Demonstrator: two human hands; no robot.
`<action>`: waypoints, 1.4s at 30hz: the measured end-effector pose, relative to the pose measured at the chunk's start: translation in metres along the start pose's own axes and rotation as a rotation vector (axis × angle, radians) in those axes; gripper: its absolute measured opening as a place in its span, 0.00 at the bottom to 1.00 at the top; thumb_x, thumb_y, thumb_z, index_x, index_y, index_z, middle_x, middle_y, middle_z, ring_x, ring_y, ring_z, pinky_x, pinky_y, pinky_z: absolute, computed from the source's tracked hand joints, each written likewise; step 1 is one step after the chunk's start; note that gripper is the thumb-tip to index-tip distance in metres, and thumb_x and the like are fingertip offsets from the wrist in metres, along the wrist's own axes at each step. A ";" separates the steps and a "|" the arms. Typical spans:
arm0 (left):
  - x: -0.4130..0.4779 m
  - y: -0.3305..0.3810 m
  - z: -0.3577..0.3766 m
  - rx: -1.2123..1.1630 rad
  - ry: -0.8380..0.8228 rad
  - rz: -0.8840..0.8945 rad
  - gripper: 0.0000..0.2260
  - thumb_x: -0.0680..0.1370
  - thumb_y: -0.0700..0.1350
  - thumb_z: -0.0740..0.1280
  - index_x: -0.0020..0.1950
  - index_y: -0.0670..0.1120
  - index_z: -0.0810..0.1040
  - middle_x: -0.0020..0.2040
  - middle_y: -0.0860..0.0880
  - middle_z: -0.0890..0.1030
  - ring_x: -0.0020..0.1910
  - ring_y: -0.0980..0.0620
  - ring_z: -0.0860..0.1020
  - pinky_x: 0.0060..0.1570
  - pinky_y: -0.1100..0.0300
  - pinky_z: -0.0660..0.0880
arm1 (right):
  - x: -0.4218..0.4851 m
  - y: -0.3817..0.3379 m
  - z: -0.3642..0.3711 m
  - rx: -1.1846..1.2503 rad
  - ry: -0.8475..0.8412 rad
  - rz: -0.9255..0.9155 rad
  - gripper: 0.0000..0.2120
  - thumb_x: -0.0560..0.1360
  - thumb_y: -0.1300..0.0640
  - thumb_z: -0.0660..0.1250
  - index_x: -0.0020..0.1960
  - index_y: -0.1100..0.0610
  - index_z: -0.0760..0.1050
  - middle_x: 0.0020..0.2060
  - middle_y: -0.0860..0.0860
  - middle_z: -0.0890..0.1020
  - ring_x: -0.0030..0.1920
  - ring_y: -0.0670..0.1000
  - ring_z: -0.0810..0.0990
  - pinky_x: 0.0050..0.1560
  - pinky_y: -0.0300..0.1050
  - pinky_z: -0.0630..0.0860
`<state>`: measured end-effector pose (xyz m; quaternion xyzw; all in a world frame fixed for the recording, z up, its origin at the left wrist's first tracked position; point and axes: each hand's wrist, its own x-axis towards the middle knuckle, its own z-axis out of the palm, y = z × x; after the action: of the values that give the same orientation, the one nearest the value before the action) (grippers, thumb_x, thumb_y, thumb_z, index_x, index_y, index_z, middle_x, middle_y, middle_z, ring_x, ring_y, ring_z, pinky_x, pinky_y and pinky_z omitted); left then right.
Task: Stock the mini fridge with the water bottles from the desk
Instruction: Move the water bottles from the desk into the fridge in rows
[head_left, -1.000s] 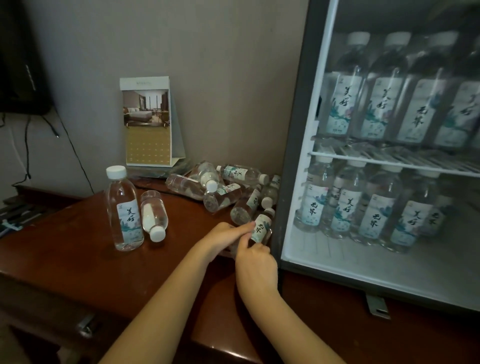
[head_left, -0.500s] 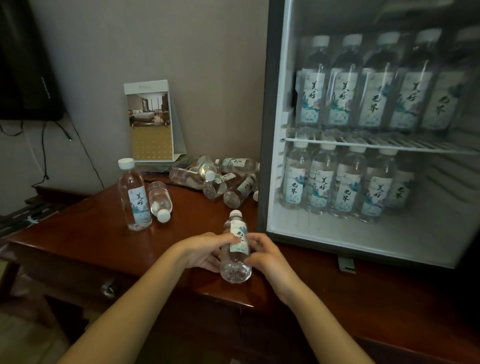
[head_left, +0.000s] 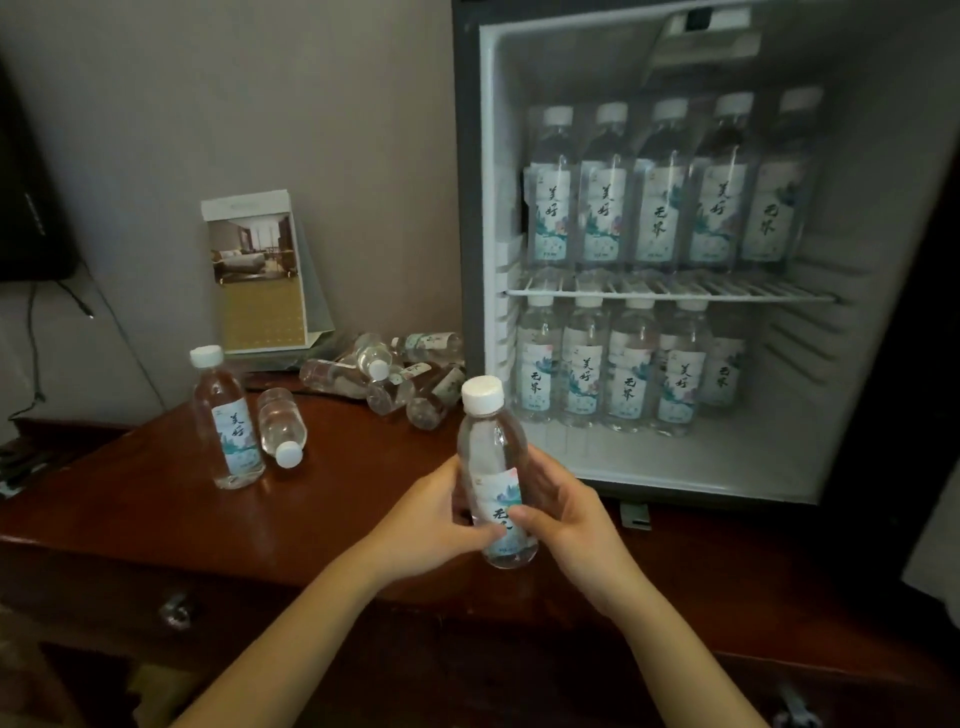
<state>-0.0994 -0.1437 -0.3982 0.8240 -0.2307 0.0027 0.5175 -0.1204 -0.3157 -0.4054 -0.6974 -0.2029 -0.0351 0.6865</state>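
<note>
I hold a clear water bottle with a white cap upright over the desk's front edge. My left hand and my right hand both grip its lower half. The open mini fridge stands just right of it, with several bottles on the wire shelf and several more on the floor below. On the desk, one bottle stands upright at the left, another lies beside it, and a pile of bottles lies against the fridge's left side.
A desk calendar leans against the wall behind the pile. A dark screen with hanging cables sits at the far left. Bare white floor shows at the fridge's front and lower right. A drawer handle sticks out below the desk edge.
Both hands picked a bottle from the pile by the fridge, drew it back toward me and turned it upright. The view has shifted to show more of the fridge.
</note>
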 end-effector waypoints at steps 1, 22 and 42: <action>0.008 0.002 0.009 0.008 0.007 0.034 0.24 0.68 0.44 0.74 0.60 0.53 0.70 0.55 0.55 0.80 0.54 0.57 0.79 0.55 0.51 0.77 | -0.002 0.000 -0.008 -0.033 0.034 -0.029 0.29 0.73 0.71 0.64 0.67 0.47 0.67 0.61 0.42 0.78 0.63 0.40 0.75 0.60 0.37 0.73; 0.172 0.061 0.199 -0.171 -0.025 0.230 0.28 0.76 0.43 0.68 0.72 0.50 0.59 0.64 0.57 0.71 0.60 0.62 0.72 0.58 0.71 0.70 | 0.007 0.015 -0.180 -0.215 0.845 -0.049 0.23 0.80 0.61 0.58 0.73 0.50 0.60 0.60 0.41 0.69 0.60 0.38 0.69 0.58 0.33 0.68; 0.217 0.056 0.229 0.208 0.426 0.257 0.07 0.75 0.37 0.64 0.39 0.38 0.79 0.37 0.41 0.81 0.38 0.48 0.78 0.38 0.58 0.72 | 0.053 0.038 -0.211 -0.485 0.848 0.176 0.26 0.79 0.55 0.60 0.74 0.43 0.58 0.57 0.51 0.81 0.51 0.47 0.78 0.40 0.33 0.70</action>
<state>0.0188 -0.4414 -0.4038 0.8175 -0.2177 0.2653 0.4626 -0.0108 -0.5079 -0.4128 -0.7757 0.1680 -0.3039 0.5270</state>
